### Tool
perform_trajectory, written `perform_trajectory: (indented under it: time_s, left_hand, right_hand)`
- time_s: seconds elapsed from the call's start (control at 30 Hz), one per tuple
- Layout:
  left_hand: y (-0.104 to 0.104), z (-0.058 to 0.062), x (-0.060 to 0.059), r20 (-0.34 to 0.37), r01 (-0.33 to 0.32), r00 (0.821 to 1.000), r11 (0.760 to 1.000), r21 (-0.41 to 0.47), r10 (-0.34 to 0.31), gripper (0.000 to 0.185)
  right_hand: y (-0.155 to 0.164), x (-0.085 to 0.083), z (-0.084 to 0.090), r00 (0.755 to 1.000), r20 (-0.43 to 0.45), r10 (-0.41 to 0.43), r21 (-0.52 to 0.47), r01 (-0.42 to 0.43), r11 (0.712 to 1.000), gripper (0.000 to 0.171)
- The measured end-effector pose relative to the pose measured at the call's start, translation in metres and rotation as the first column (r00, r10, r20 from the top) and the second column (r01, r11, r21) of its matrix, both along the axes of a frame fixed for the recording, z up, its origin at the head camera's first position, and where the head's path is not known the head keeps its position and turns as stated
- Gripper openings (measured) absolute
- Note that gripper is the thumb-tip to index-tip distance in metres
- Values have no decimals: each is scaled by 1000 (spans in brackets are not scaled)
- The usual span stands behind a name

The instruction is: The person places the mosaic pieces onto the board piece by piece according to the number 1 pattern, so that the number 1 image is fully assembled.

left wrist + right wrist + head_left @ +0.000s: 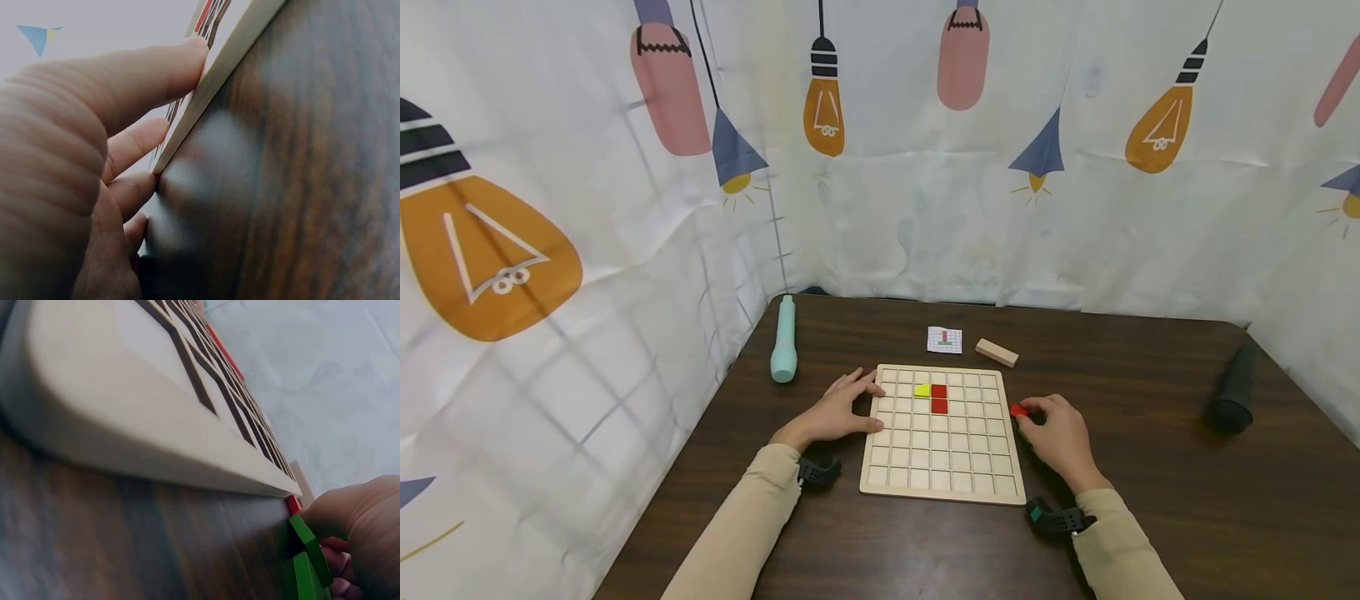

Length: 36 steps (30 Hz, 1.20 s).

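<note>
Directly between both hands (838,408) (1062,437), the gridded board (942,435)

Soft, fairly even light fills the head view, brightest on the white fabric curtain with printed lamps (895,217); the dark brown wood-grain bench (1120,358) reads much dimmer. At the left edge, the large orange light-bulb print (490,250) looks stretched. In the left wrist view, hazy glare patches spread across the bench, the pale background washes out, and the bare-skinned left grip (62,144) falls into shade low down. The right wrist view blurs the near corner of the pale square wooden grid board (144,425).
</note>
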<state>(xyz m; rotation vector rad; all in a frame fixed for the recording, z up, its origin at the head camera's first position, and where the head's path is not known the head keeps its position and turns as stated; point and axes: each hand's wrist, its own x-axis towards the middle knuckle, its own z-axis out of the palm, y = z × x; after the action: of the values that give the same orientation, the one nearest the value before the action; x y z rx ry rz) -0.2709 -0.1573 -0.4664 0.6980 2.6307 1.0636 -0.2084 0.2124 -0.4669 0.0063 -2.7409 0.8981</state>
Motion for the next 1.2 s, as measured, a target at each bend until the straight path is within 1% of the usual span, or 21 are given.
perform_trajectory:
  time_s: [0.17, 0.3, 0.63, 0.8, 0.87, 1.03, 1.2]
  left_hand:
    - [0, -1, 0, 8, -2, 1000, 1000, 6, 2, 46]
    - [-1, -1, 0, 16, -6, 1000, 1000, 4, 6, 46]
    - [3, 2, 1, -5, -5, 1000, 1000, -5, 5, 46]
    - [3, 2, 1, -1, -4, 1000, 1000, -6, 4, 46]
    - [2, 3, 1, 1, -4, 1000, 1000, -3, 4, 46]
    - [1, 2, 1, 8, 2, 1000, 1000, 8, -2, 45]
    - [1, 3, 1, 7, 7, 1000, 1000, 10, -7, 45]
  right_hand:
    - [1, -1, -1, 1000, -9, 4, 10, -4, 1000, 25]
    - [1, -2, -1, 999, -38, 9, 18, -8, 1000, 25]
    - [2, -1, -1, 994, -105, 4, 2, -3, 1000, 24]
    - [-6, 0, -2, 988, -149, 40, -39, -47, 998, 25]
    - [-12, 0, -3, 986, -152, 65, -57, -75, 996, 26]
    - [-27, 2, -2, 983, -134, 125, -75, -136, 988, 25]
    - [-40, 4, -2, 981, -107, 164, -81, -173, 981, 24]
